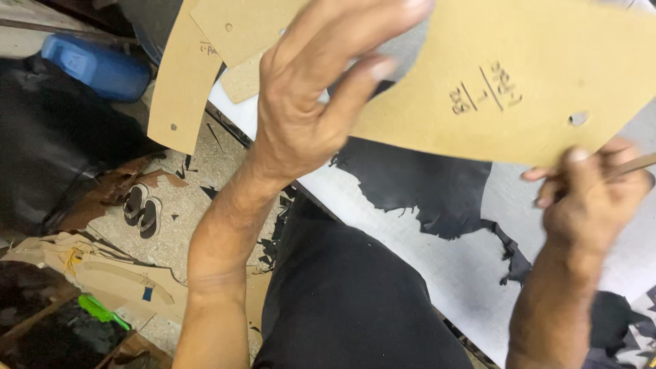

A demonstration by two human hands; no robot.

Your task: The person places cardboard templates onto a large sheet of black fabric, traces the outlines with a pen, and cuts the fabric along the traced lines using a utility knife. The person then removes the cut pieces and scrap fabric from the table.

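Both my hands raised, gripping card
Left hand (311, 102) pinches the card (519, 82) from above; right hand (591, 191) clasps its lower edge over the tabletop (410, 239)

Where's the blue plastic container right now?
In the head view, the blue container lies on the floor at the upper left, left of the hanging cardboard pattern and above the sandals.

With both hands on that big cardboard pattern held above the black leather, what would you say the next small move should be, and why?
Probably lower the cardboard pattern flat onto the black leather. The left hand and right hand hold it in the air, tilted, and the leather lies spread on the white table right beneath.
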